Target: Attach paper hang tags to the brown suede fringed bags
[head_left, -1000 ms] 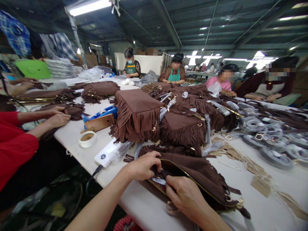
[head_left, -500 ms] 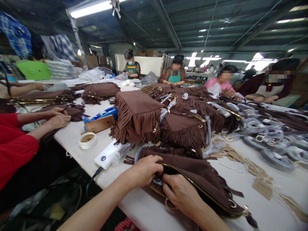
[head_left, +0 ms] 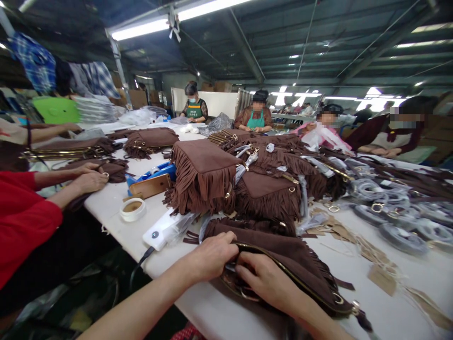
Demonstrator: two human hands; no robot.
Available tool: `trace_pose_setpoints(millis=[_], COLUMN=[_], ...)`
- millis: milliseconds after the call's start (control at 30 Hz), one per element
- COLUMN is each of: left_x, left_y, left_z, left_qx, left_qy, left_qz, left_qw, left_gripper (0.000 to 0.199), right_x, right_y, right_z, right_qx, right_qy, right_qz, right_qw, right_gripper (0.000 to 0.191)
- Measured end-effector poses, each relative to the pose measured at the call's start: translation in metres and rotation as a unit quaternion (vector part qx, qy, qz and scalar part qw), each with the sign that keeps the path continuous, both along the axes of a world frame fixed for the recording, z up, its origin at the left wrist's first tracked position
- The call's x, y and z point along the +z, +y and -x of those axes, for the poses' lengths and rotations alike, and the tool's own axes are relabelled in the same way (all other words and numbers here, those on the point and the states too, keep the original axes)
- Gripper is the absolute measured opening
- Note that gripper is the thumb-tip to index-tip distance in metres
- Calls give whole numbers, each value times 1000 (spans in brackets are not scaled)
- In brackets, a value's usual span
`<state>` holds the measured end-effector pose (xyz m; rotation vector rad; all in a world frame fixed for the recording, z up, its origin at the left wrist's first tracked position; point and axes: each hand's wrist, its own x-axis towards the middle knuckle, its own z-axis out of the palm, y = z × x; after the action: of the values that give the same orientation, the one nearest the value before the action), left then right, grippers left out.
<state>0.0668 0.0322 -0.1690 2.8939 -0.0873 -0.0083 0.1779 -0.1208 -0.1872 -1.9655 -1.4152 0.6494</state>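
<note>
A brown fringed bag point(head_left: 283, 250) lies at the front edge of the table, its gold zipper open toward me. My left hand point(head_left: 215, 255) is closed on the bag's rim at the left end of the opening. Just right of it, my right hand point(head_left: 265, 276) reaches into the opening with curled fingers; its fingertips are partly hidden inside, and what they hold cannot be made out. Something pale shows in the opening between the hands. A gold ring hangs near my right wrist. Behind the bag stand stacked brown fringed bags point(head_left: 205, 165).
A white power bank point(head_left: 161, 234) with a cable, a tape roll point(head_left: 132, 209) and a phone point(head_left: 150, 186) lie left. Wrapped straps point(head_left: 403, 236) and paper tags point(head_left: 382, 278) lie right. A person in a red sleeve point(head_left: 24, 222) works at left; others sit across the table.
The view has shifted slightly. My right hand's fingers have lifted and curled a little at the opening, which looks wider. My left hand keeps its hold on the rim.
</note>
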Motion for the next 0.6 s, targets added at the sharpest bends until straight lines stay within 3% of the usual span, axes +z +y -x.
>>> trace_pose_setpoints(millis=[100,233,300,467,533,600], left_x=[17,39,46,46,41,34], left_y=[4,-5,-14,-34,-38,-40], left_z=[7,13,12,0,-3,-4], left_qx=[-14,21,56,107,152,202], left_qy=[-32,-110,-142,-183,-195,-197], left_qz=[38,47,61,137,215,327], left_qw=[999,993,986,968,945,902], left_gripper=[16,16,18,17,14,10], right_x=[20,36,35,25,23,20], right_y=[-6,-10,-8,3,5,6], right_z=[-7,-13,-12,-6,-5,-8], right_qx=[-23,-75,-74,-10,-22,-48], right_qy=[186,416,423,308,297,313], right_qz=[-25,-36,-56,-124,-151,-159], right_qw=[982,905,901,943,943,935], right_gripper=[24,43,43,45,48,49])
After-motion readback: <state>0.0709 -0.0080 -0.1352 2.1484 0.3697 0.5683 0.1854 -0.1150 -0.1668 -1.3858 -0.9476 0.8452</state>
